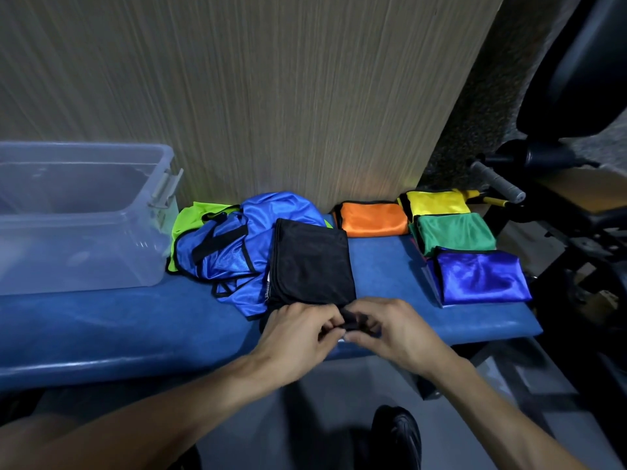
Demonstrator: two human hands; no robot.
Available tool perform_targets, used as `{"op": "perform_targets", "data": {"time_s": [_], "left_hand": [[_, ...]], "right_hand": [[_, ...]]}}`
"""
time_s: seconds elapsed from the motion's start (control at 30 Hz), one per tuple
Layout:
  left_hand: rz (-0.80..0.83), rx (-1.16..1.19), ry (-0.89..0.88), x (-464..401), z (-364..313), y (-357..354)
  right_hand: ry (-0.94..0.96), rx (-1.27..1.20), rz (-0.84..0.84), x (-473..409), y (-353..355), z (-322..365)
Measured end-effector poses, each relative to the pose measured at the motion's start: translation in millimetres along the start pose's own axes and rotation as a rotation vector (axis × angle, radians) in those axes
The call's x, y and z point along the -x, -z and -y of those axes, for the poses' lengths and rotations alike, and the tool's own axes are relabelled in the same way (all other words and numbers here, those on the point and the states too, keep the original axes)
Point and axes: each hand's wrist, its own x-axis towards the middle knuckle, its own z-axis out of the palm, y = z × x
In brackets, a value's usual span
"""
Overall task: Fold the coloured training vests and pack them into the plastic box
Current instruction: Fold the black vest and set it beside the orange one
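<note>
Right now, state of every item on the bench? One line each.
clear plastic box: open, no vests inside
black vest: partly folded, near edge pinched by both hands
left hand: pinching black vest
right hand: pinching black vest
light blue vests: unfolded heap
lime green vest: unfolded, under the heap
orange vest: folded
yellow vest: folded
dark green vest: folded
royal blue vest: folded

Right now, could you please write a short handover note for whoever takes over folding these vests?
Left hand and right hand both pinch the near edge of the black vest, half folded on the blue bench.
Done: orange vest, yellow vest, green vest and dark blue vest lie folded at the right.
Left: blue vest and lime vest lie unfolded; the plastic box holds no vests.
</note>
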Motion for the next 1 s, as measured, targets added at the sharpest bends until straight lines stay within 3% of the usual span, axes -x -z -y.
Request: {"op": "perform_targets", "data": {"time_s": [0.27,0.43,0.63,0.83,0.93,1.0], "left_hand": [[-0.036,-0.063,-0.299,-26,24,36],[0.370,-0.224,-0.347,-32,45,32],[0.533,-0.316,-0.289,-32,41,33],[0.538,-0.312,-0.283,-35,43,33],[0.566,-0.220,-0.240,-35,42,36],[0.459,-0.014,-0.215,-36,46,48]], "right_hand": [[0.123,0.356,-0.013,2,-12,5],[0.116,0.350,0.057,5,-8,11],[-0.103,0.008,-0.010,-13,7,15],[-0.560,0.042,0.029,-50,-10,5],[-0.568,0.105,-0.063,-55,-14,4],[-0.499,0.137,-0.081,-58,-14,8]]}}
